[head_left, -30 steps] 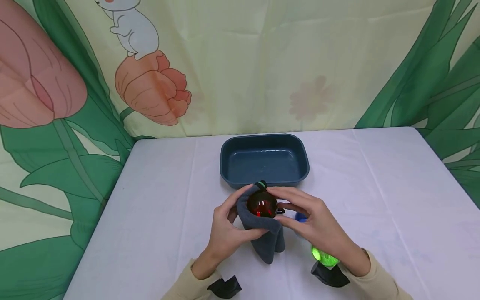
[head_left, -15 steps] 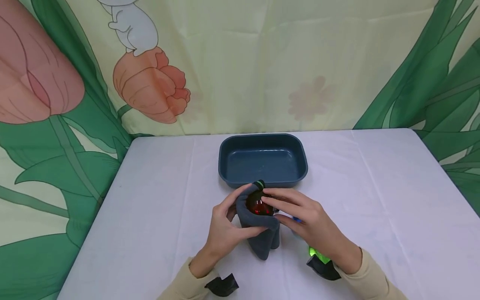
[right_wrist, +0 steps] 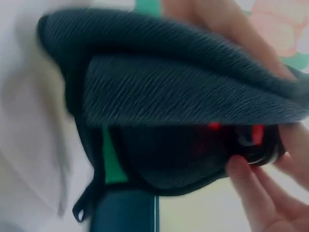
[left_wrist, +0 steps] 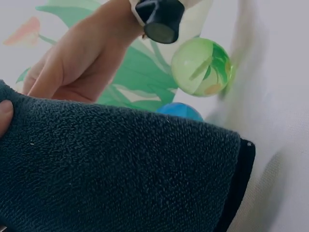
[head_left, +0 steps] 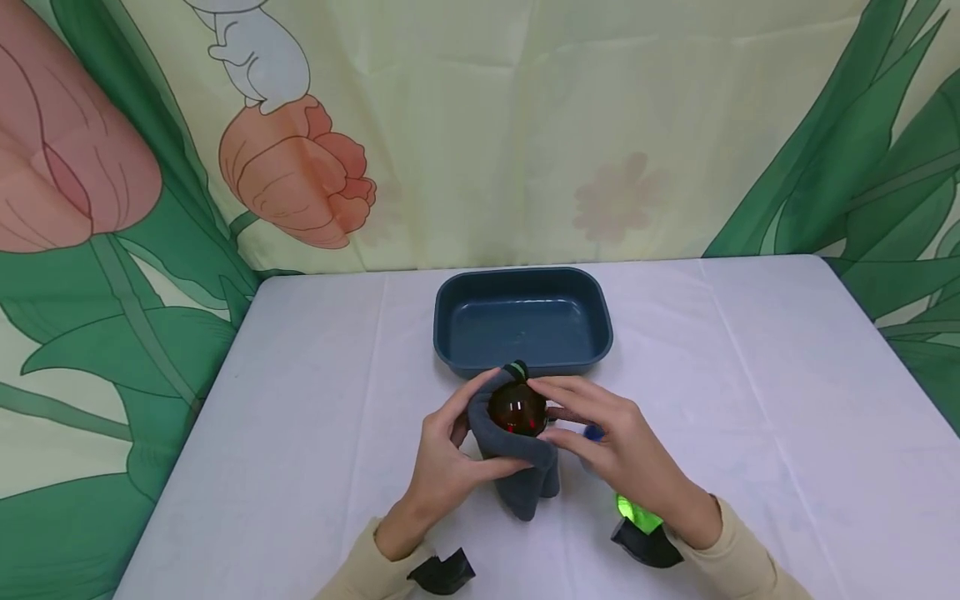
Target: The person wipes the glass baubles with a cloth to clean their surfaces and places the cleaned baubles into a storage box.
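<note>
My left hand (head_left: 442,467) grips a folded dark grey-blue cloth (head_left: 521,487), its fingers and thumb spread around the cloth's sides. Cradled in the cloth's upper fold is a shiny, see-through dark red ball (head_left: 517,408). My right hand (head_left: 626,442) holds this ball from the right, with fingertips at its top and the thumb at its lower edge. In the left wrist view the cloth (left_wrist: 120,164) hides the ball, and the right hand (left_wrist: 82,58) shows behind it. The right wrist view is blurred; the cloth (right_wrist: 145,92) covers most of the ball there.
A dark blue rectangular tray (head_left: 437,329) stands just beyond the hands on the white-covered table (head_left: 315,417). A see-through green ball (head_left: 636,512) and a blue ball (head_left: 593,432) lie beneath the right hand and wrist, partly hidden. A printed curtain (head_left: 480,125) hangs behind.
A finger of my right hand came across the front of the ball, then drew back, so more of the ball shows now. The left hand keeps its grip on the cloth.
</note>
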### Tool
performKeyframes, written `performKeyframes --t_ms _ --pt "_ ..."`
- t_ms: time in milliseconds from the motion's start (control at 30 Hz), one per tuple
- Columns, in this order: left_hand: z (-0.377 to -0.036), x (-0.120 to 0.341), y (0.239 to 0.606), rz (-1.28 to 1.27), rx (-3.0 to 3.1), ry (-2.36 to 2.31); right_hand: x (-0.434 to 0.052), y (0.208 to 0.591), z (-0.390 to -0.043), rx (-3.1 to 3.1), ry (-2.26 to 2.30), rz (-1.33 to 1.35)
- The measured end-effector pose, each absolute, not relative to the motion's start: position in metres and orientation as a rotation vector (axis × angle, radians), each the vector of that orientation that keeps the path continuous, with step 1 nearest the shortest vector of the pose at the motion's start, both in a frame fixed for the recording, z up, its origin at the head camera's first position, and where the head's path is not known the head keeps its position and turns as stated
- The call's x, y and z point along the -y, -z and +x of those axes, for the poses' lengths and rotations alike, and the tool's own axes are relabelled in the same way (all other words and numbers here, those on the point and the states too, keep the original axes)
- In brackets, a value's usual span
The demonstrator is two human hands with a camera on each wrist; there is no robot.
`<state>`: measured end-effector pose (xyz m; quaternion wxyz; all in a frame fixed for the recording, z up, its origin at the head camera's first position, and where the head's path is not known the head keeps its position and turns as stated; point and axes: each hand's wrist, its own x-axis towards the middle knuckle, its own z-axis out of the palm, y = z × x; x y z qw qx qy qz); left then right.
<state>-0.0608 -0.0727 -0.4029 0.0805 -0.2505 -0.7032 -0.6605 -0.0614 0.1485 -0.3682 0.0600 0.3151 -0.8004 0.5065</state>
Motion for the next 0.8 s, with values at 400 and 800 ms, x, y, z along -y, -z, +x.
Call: performKeyframes --t_ms 400,800 --pt "-0.0587 0.0702 0.3976 -0.734 2.066 2.004 -0.1556 0.3655 -0.0653 2.452 -1.653 0.958" --pt "-0.0579 0.0698 0.4002 -0.695 2.076 1.998 -0.1573 0.3681 -0.0658 2.378 -1.339 1.169"
